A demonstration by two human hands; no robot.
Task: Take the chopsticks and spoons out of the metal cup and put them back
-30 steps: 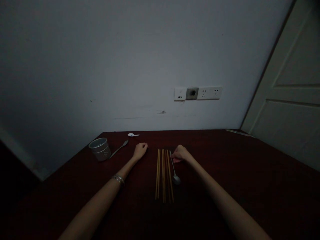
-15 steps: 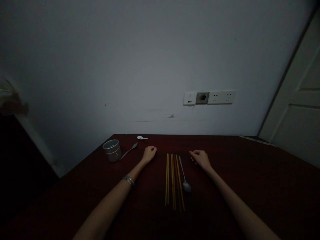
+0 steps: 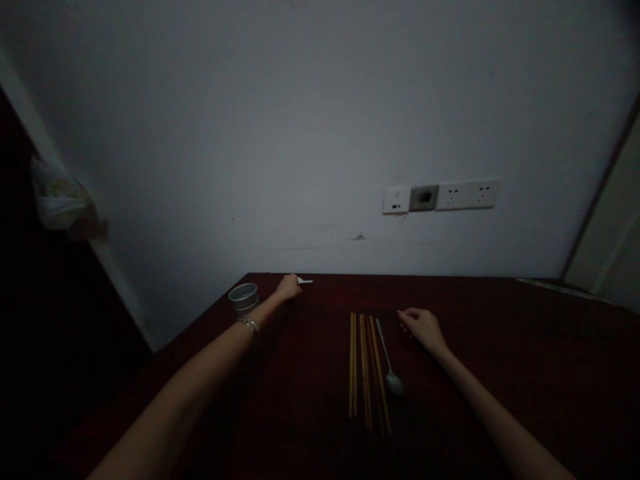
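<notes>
My left hand [image 3: 289, 287] reaches over the far left of the table, its back towards me and its fingers mostly hidden. Beyond it the handle of a white spoon [image 3: 306, 281] sticks out; its bowl is behind the hand. A metal cup [image 3: 244, 298] stands left of my left forearm, which covers its lower part. My right hand [image 3: 423, 327] rests on the table, fingers curled and thumb against them, holding nothing visible. Between the hands several wooden chopsticks [image 3: 364, 367] lie in a row, with a long-handled metal spoon [image 3: 394, 383] on their right.
The dark red table [image 3: 310, 373] meets a grey wall [image 3: 310, 133] with a row of sockets [image 3: 453, 196]. A flat strip [image 3: 555, 288] lies at the back right edge. A plastic bag [image 3: 60, 197] hangs at the far left.
My left hand has moved forward and left to the white spoon, and now hides the metal utensil beside the cup. The view has swung slightly left; my right hand stays by the metal spoon.
</notes>
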